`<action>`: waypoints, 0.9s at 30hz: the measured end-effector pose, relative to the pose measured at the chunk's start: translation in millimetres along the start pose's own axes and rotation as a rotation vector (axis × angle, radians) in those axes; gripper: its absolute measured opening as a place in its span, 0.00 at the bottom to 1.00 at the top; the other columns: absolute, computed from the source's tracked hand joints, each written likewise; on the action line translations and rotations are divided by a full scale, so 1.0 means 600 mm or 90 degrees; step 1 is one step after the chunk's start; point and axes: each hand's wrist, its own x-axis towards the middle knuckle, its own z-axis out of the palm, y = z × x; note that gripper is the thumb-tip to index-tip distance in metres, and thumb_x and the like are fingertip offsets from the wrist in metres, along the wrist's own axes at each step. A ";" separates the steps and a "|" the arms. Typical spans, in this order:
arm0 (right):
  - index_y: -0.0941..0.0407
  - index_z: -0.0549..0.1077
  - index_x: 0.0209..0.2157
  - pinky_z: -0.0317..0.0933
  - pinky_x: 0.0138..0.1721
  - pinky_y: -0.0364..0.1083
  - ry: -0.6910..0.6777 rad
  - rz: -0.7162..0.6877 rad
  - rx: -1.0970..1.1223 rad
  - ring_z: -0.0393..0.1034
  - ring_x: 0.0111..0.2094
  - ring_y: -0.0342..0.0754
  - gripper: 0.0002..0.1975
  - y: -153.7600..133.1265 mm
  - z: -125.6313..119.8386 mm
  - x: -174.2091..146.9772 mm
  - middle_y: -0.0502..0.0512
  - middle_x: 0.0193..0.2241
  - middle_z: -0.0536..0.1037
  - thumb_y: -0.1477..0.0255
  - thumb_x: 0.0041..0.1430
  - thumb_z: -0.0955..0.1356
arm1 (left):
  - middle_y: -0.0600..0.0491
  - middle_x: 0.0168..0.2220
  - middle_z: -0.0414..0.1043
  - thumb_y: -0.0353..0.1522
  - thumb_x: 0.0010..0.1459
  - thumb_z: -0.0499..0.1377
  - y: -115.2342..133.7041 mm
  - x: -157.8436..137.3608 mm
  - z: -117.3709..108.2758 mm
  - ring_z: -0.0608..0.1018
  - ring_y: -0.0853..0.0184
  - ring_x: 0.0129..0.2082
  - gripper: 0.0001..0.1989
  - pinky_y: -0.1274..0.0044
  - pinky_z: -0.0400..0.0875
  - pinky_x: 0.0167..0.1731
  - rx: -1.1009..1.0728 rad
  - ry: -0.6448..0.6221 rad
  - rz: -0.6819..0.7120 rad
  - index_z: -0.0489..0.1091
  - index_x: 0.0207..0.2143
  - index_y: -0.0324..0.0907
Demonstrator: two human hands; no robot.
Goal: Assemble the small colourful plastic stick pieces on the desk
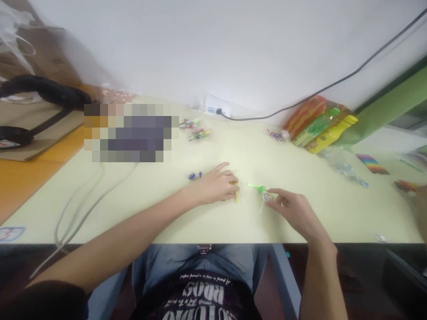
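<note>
Head view: two bare hands at small coloured pieces on a pale worktop (240,146). The right hand (299,213), right of the frame's centre, has its thumb and forefinger pinched on a white piece (266,197). The left hand (215,184), near the centre, bends its fingers over a yellow piece (238,196); whether they clamp it cannot be told. A green piece (262,189) lies just above the white one in the frame; whether the two are joined is not discernible. The handling appears under way and incomplete: one piece is held, while blue pieces (191,176), left of the left hand, lie loose, as do colourful packets (200,134) at upper centre. Orientation: the white piece has its round head uppermost in the frame, its thin stem running downward and slightly left; the green piece's long axis runs nearly crosswise, its narrow tip pointing left and slightly upward; the yellow piece's visible strip runs almost vertically.
</note>
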 end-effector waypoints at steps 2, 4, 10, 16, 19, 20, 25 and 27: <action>0.52 0.81 0.51 0.62 0.32 0.48 0.000 -0.001 0.001 0.71 0.27 0.51 0.23 -0.005 0.009 0.003 0.51 0.26 0.78 0.52 0.64 0.70 | 0.55 0.43 0.81 0.34 0.66 0.66 -0.005 -0.003 -0.002 0.81 0.62 0.49 0.02 0.57 0.57 0.68 -0.005 -0.006 0.001 0.79 0.38 0.47; 0.53 0.80 0.52 0.60 0.31 0.48 0.011 0.006 -0.010 0.69 0.26 0.50 0.24 -0.009 0.013 0.010 0.50 0.23 0.75 0.51 0.65 0.69 | 0.55 0.45 0.81 0.34 0.66 0.66 -0.009 -0.005 -0.004 0.81 0.62 0.49 0.02 0.58 0.58 0.68 -0.012 0.001 0.001 0.79 0.39 0.48; 0.53 0.81 0.48 0.63 0.40 0.52 0.102 -0.090 -0.082 0.72 0.39 0.57 0.16 -0.008 0.022 0.054 0.58 0.34 0.78 0.62 0.67 0.67 | 0.53 0.50 0.81 0.34 0.63 0.67 -0.009 -0.012 -0.018 0.79 0.60 0.53 0.10 0.56 0.57 0.69 -0.034 0.010 0.000 0.79 0.47 0.50; 0.52 0.82 0.37 0.63 0.45 0.55 0.022 -0.137 -0.081 0.70 0.43 0.58 0.07 0.002 0.036 0.093 0.58 0.37 0.81 0.71 0.59 0.70 | 0.48 0.55 0.78 0.37 0.65 0.66 -0.003 -0.008 -0.029 0.78 0.57 0.57 0.17 0.54 0.62 0.67 -0.044 0.079 0.013 0.76 0.55 0.49; 0.53 0.81 0.33 0.63 0.44 0.54 0.020 -0.127 -0.081 0.71 0.41 0.57 0.04 -0.002 0.035 0.109 0.57 0.34 0.80 0.73 0.57 0.71 | 0.47 0.54 0.78 0.36 0.68 0.62 0.002 0.000 -0.022 0.78 0.58 0.55 0.17 0.55 0.65 0.65 -0.023 0.134 0.010 0.73 0.58 0.47; 0.53 0.80 0.33 0.63 0.44 0.54 0.028 -0.121 -0.079 0.71 0.40 0.56 0.04 -0.006 0.033 0.113 0.56 0.33 0.80 0.73 0.57 0.71 | 0.47 0.54 0.78 0.36 0.69 0.61 0.005 0.002 -0.019 0.78 0.58 0.54 0.17 0.56 0.66 0.64 -0.014 0.152 0.005 0.72 0.59 0.47; 0.53 0.75 0.37 0.64 0.47 0.55 0.170 -0.119 0.037 0.73 0.42 0.56 0.04 -0.047 0.023 0.108 0.57 0.38 0.81 0.68 0.63 0.69 | 0.47 0.52 0.76 0.36 0.70 0.59 0.022 0.010 -0.014 0.76 0.58 0.53 0.19 0.58 0.69 0.61 0.006 0.190 -0.034 0.68 0.62 0.46; 0.53 0.73 0.40 0.65 0.46 0.54 0.209 -0.122 0.131 0.75 0.42 0.54 0.05 -0.075 0.027 0.093 0.56 0.39 0.81 0.66 0.66 0.68 | 0.47 0.51 0.76 0.37 0.71 0.59 0.026 0.012 -0.014 0.77 0.59 0.51 0.19 0.59 0.70 0.60 0.015 0.202 -0.047 0.67 0.62 0.46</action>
